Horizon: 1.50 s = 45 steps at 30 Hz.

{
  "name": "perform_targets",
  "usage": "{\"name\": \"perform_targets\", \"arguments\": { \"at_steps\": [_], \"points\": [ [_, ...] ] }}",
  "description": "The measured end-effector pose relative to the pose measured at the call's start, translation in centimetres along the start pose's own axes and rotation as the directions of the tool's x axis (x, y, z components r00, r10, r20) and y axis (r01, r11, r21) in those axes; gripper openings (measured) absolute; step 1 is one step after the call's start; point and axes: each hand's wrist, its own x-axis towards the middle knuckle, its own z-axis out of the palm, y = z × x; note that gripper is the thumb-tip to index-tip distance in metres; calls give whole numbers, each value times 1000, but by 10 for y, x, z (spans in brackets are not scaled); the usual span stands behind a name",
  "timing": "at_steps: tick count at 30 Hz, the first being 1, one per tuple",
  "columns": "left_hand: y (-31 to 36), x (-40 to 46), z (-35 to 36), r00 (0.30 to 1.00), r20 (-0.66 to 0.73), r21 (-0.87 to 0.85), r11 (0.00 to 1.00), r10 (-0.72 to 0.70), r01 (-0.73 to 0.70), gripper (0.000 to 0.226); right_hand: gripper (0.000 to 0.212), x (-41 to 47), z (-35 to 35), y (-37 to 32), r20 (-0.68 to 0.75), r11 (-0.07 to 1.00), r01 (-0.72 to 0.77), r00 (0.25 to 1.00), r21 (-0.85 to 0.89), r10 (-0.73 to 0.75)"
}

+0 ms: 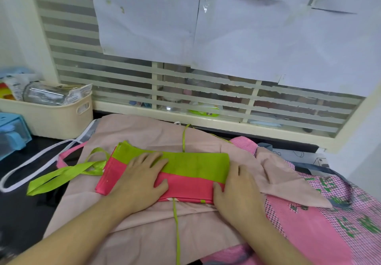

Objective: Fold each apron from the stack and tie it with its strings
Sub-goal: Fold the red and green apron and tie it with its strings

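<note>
Both hands are lying flat with fingers straight, the left hand (142, 179) pressing the middle of the folded green-and-pink apron (193, 166) and the right hand (237, 190) pressing its right end, its green strings (61, 175) trailing left of the left hand.

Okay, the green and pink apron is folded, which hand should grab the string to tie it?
Probably the right hand. It rests at the folded apron's right end, and the thin green string trails toward the person just beside it. The left hand lies flat mid-bundle, well placed to hold the fold down.
</note>
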Motion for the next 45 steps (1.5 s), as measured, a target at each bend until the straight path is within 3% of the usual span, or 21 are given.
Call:
{"name": "perform_targets", "arguments": {
  "at_steps": [2, 4, 8, 10, 15, 21, 24, 25, 28, 30, 34, 37, 39, 41, 43, 45],
  "points": [
    [10, 4, 4, 995, -97, -104, 994, 12, -23, 59, 55, 1, -6, -3, 100, 995, -95, 991, 2, 95],
    [18, 7, 6, 995, -95, -237, 971, -17, -6, 44, 57, 9, -8, -1, 157, 991, -135, 979, 11, 132],
    [27, 11, 4, 999, -3, -236, 971, 38, -38, 55, 28, 26, -15, 7, 275, 932, -272, 940, 238, 204],
    [31, 11, -2, 998, 39, -217, 975, 51, -42, 65, 9, 33, -19, 13, 289, 925, -273, 938, 265, 194],
    [59, 12, -16, 997, 67, -261, 965, 48, -29, 69, 26, 40, -55, 40, 325, 837, -333, 925, 435, 199],
    [108, 21, -14, 975, 175, -235, 967, 139, -96, 80, 15, 13, -85, 83, 474, 401, -561, 827, 724, 302],
    [124, 29, -5, 956, 273, -120, 990, 107, -77, 101, 7, 0, -79, 88, 653, -41, -656, 740, 754, 165],
    [128, 30, -3, 947, 307, -87, 994, 93, -69, 108, 12, -4, -74, 88, 655, -109, -646, 745, 756, 128],
    [132, 33, -1, 931, 360, -35, 998, 55, -46, 121, 21, -12, -54, 83, 573, -36, -574, 807, 818, 140],
    [133, 33, -1, 933, 356, -24, 999, 47, -41, 124, 9, -17, -42, 73, 498, 87, -519, 847, 850, 185],
    [130, 28, 0, 935, 350, -20, 998, 65, -62, 124, 25, -21, -26, 61, 389, 326, -454, 887, 829, 247],
    [114, 32, -4, 906, 420, -237, 971, 62, 43, 120, 20, -20, -24, 51, 275, 350, -386, 905, 854, 326],
    [98, 37, -4, 908, 417, -519, 831, 38, 203, 97, 16, -16, -29, 42, 147, 427, -285, 933, 858, 329],
    [86, 43, -1, 913, 405, -712, 612, -42, 344, 71, 13, -12, -34, 28, 25, 535, -183, 957, 825, 289],
    [76, 43, 5, 908, 409, -855, 313, -88, 415, 67, 22, -11, -37, 6, -90, 618, -58, 974, 784, 206],
    [75, 40, -3, 888, 452, -891, 3, -83, 453, 81, 21, -12, -34, -18, -208, 700, 131, 978, 702, 26]
  ]
}}
